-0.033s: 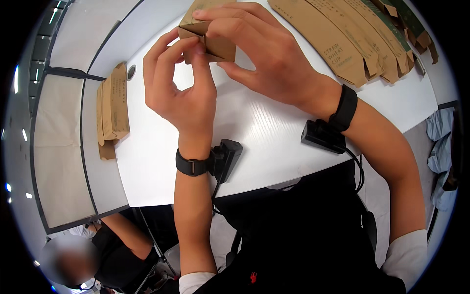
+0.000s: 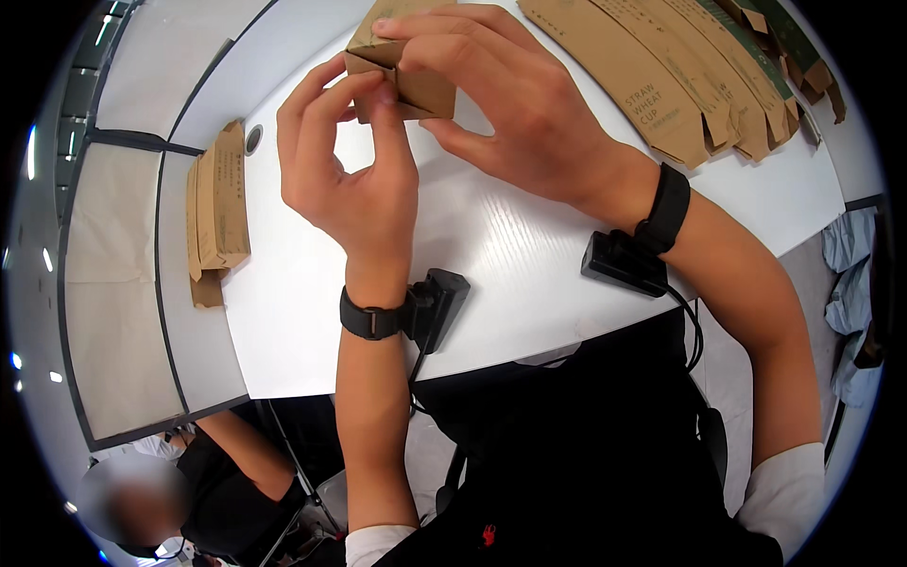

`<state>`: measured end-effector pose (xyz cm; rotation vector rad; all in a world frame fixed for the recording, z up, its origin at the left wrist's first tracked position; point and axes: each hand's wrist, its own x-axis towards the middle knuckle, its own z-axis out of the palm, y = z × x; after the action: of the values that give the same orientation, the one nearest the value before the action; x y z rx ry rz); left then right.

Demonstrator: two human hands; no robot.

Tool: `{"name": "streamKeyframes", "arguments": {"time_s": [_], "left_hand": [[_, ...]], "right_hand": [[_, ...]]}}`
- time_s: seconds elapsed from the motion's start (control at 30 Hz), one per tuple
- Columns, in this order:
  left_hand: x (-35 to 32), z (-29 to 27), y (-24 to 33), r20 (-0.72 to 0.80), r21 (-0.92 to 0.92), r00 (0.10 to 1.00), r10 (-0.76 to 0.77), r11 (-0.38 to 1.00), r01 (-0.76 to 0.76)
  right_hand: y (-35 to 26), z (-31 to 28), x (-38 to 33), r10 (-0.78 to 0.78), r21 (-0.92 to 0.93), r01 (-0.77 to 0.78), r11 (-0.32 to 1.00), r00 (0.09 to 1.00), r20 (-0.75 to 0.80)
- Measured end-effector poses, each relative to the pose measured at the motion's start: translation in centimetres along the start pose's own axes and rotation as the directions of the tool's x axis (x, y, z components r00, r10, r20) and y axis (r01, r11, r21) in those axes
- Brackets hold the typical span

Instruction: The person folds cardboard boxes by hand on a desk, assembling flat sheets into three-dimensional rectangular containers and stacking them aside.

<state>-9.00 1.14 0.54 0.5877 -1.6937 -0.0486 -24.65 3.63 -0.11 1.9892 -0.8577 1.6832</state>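
Observation:
A brown cardboard box (image 2: 427, 93) is held at the top middle, its folded end facing me and its far part cut off by the picture's edge. My left hand (image 2: 354, 184) is closed, thumb and fingertips pinching the flaps at that end. With its fingers over the top and its thumb near the lower right edge, my right hand (image 2: 529, 109) grips the box from the right. Between the fingertips a dark slit shows among the folds. Fingers partly hide the flaps.
Several flattened brown cartons (image 2: 652, 90) overlap at the right of the white table (image 2: 510, 255), with dark green ones (image 2: 794, 47) beyond. More cartons (image 2: 219, 203) stand against the left partition (image 2: 123, 213). Cabled black devices (image 2: 439, 310) are strapped to both wrists. Another person (image 2: 236, 472) sits at lower left.

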Motion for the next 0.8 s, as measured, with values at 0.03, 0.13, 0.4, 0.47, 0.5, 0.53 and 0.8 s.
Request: {"name": "streamKeyframes", "arguments": {"time_s": [0.03,0.13,0.4,0.47,0.5,0.53,0.8], "left_hand": [[-0.1,0.2,0.0,-0.031,-0.067,0.999,-0.043,0.997,0.041],[-0.2,0.1,-0.4,-0.002,-0.027,1.0,-0.031,0.999,0.031],[0.0,-0.5,0.4,0.032,-0.137,0.971,-0.239,0.961,0.241],[0.6,-1.0,0.0,0.164,-0.355,0.913,-0.375,0.841,0.409],[0.7,-1.2,-0.1,0.165,-0.358,0.912,-0.376,0.838,0.411],[0.8,-1.4,-0.1,0.191,-0.389,0.906,-0.377,0.819,0.423],[0.7,-1.3,-0.3,0.182,-0.391,0.943,-0.279,0.859,0.329]], "right_hand": [[0.1,0.0,0.0,-0.006,0.01,0.005,1.0,1.0,0.022],[1.0,0.4,0.3,-0.045,0.163,0.042,0.986,0.999,0.014],[0.5,-0.3,0.9,-0.029,0.216,0.02,0.976,0.999,0.037],[0.6,-0.7,0.7,-0.053,0.216,0.043,0.975,0.998,0.04],[0.3,-1.2,0.5,0.014,0.192,-0.027,0.981,0.997,0.071],[0.3,-1.3,0.4,0.047,0.177,-0.061,0.982,0.995,0.083],[0.5,-1.4,0.0,0.194,0.196,-0.23,0.953,0.963,0.187]]}}
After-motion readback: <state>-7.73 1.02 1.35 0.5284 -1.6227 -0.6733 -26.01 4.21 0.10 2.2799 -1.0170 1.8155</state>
